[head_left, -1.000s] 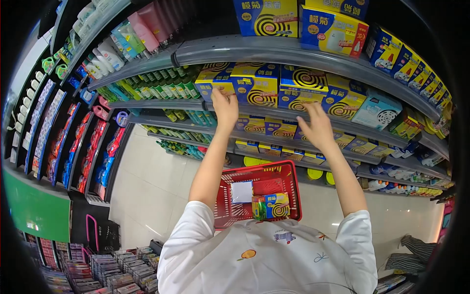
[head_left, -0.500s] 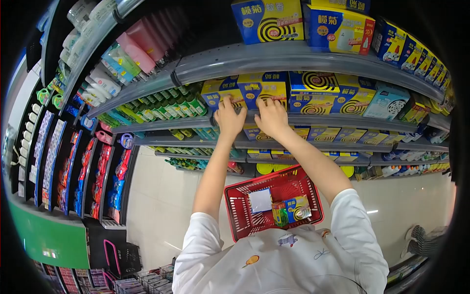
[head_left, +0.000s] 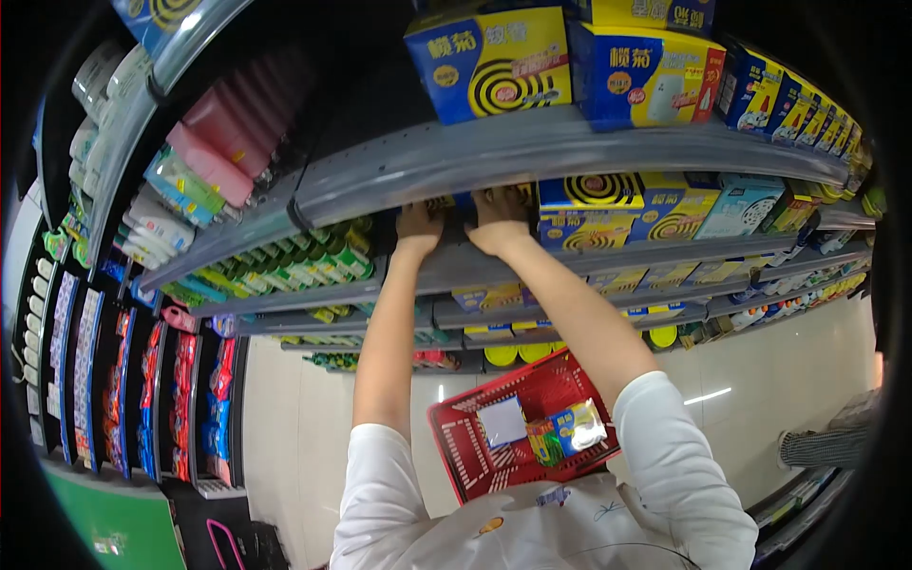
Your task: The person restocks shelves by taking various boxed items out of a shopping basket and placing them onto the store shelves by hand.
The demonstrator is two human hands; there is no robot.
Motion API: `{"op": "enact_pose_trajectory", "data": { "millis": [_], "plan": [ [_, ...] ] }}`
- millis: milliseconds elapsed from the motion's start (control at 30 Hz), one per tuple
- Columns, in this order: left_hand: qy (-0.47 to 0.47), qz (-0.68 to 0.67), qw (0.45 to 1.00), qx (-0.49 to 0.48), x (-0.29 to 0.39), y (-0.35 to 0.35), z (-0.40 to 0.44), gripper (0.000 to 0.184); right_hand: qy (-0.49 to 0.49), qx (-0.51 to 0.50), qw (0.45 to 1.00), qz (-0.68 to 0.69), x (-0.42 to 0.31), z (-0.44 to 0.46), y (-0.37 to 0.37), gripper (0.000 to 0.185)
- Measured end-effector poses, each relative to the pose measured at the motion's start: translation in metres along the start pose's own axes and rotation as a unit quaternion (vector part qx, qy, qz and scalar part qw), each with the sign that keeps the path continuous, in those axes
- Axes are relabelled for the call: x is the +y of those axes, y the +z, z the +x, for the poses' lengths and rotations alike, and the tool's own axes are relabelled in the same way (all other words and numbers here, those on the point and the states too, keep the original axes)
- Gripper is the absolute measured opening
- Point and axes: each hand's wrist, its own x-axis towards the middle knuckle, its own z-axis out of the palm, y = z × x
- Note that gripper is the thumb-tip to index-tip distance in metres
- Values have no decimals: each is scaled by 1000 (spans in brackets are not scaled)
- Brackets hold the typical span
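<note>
Left hand [head_left: 419,228] and right hand [head_left: 499,220] reach into a shelf [head_left: 451,273], their grip impossible to tell, with shadowed boxes [head_left: 442,201] directly at the fingers and just beyond, near both hands alike, long axis hidden.

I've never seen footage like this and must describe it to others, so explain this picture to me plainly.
There is no machine here: a person works with two bare hands, seen from a camera worn on the head, looking forward and down. The left hand and right hand reach into a shop shelf, at boxes mostly hidden by the upper ledge; whether they grip them is unclear. Green bottles stand left, a spiral-printed box right. Below, a red basket contains a white-faced item and a yellow-and-blue package.
</note>
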Motion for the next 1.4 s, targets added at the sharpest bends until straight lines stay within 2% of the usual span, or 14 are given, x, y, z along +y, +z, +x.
{"op": "enact_pose_trajectory", "data": {
  "millis": [133, 233, 333, 433, 467, 533, 600, 667, 700, 933, 1133, 1167, 1333, 1400],
  "plan": [
    [87, 66, 994, -26, -28, 21, 20, 52, 15, -51, 998, 24, 6, 18, 4, 78],
    [96, 89, 989, -67, -33, 16, 19, 52, -6, 61, 998, 12, 16, 29, 24, 70],
    [96, 124, 987, 25, -11, 11, 7, 45, -34, 71, 995, 58, 18, 35, 24, 66],
    [58, -74, 993, 65, 46, -8, -23, 38, -77, 18, 976, 201, 13, 4, 20, 57],
    [117, -137, 974, 137, 72, -17, -44, 29, -115, 29, 950, 290, 15, -32, 3, 51],
    [11, -245, 965, 92, 115, -19, -87, 21, -194, 181, 925, 272, 39, -108, -34, 39],
    [92, -287, 953, 19, 139, -1, -108, 15, -105, 129, 960, 226, 78, -145, -45, 32],
    [220, -275, 936, 16, 164, 18, -100, 15, -52, 178, 967, 175, 101, -143, -41, 36],
    [236, -233, 943, 28, 168, 30, -94, 15, -49, 187, 970, 146, 106, -139, -44, 42],
    [240, -219, 943, 67, 161, 47, -65, 16, -14, 169, 984, 61, 106, -106, -41, 44],
    [183, -221, 958, -19, 160, 44, -50, 21, -1, 127, 991, -33, 102, -72, -44, 43],
    [174, -218, 960, -23, 161, 45, -44, 23, 60, 47, 997, -10, 98, -59, -48, 48],
    [184, -185, 964, -58, 141, 93, -2, 38, 23, 66, 997, -42, 131, 1, -24, 63],
    [200, -181, 963, 3, 152, 77, -20, 37, -2, 79, 996, -39, 155, 10, -13, 71]
  ]
}}
